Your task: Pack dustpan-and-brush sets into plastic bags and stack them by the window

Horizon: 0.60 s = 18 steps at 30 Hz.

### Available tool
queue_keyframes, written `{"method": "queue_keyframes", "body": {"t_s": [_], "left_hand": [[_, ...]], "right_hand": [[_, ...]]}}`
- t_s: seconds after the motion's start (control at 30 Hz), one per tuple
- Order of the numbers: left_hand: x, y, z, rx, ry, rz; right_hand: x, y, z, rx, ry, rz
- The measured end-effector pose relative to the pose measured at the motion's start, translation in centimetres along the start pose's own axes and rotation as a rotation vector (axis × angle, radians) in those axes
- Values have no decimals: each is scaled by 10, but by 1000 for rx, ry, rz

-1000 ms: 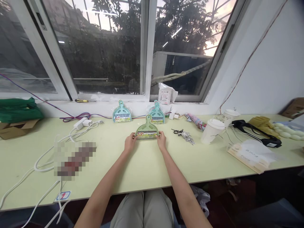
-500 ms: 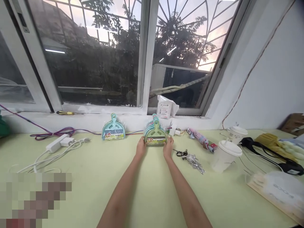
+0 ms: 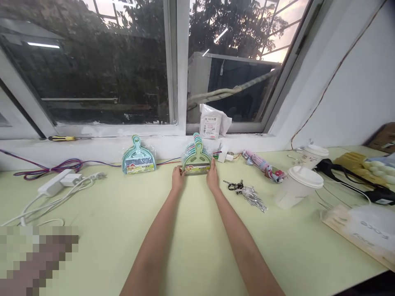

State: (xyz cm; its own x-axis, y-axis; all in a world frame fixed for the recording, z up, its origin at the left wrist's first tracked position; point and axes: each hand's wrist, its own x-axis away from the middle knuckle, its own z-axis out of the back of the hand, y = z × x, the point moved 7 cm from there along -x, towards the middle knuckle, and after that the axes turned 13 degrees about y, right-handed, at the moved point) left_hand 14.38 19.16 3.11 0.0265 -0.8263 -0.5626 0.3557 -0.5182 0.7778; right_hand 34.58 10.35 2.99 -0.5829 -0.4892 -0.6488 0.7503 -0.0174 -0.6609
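A row of packaged mini dustpan and brush sets (image 3: 198,159) stands upright at the back of the table, one close behind another. The front one is green, with teal and red-edged ones behind it. My left hand (image 3: 178,179) grips its lower left edge, and my right hand (image 3: 212,174) presses the right side, fingers reaching up along it. Some fingertips are hidden behind the packs. To the left, a blue dustpan and brush set (image 3: 138,158) in clear plastic leans near the wall, with neither hand touching it.
Right of my hands lie keys with a silver tassel (image 3: 247,193), a folded umbrella (image 3: 263,166) and a lidded cup (image 3: 299,187). A white power strip (image 3: 55,183) with cables lies left. On the sill are a white packet (image 3: 212,122) and a screwdriver (image 3: 61,138). A blurred patch covers the lower left.
My view has tipped down and come a little closer. Both hands stay on the row of sets, and the right fingers now lie higher along its side.
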Motion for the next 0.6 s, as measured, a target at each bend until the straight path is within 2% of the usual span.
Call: {"method": "queue_keyframes", "body": {"t_s": [0.17,0.43,0.5,0.6], "left_hand": [[-2,-6,-6,18,-20,-24],[0,-17,-15,72,-77,22],[3,-18,-13,71,-74,47],[9,-12,-3,44,-33,40]], "right_hand": [[-2,3,-3,-14,-13,-44],[-2,4,-5,-21,9,10],[-2,-2,1,-21,37,33],[2,-17,23,-12,184,109]]}}
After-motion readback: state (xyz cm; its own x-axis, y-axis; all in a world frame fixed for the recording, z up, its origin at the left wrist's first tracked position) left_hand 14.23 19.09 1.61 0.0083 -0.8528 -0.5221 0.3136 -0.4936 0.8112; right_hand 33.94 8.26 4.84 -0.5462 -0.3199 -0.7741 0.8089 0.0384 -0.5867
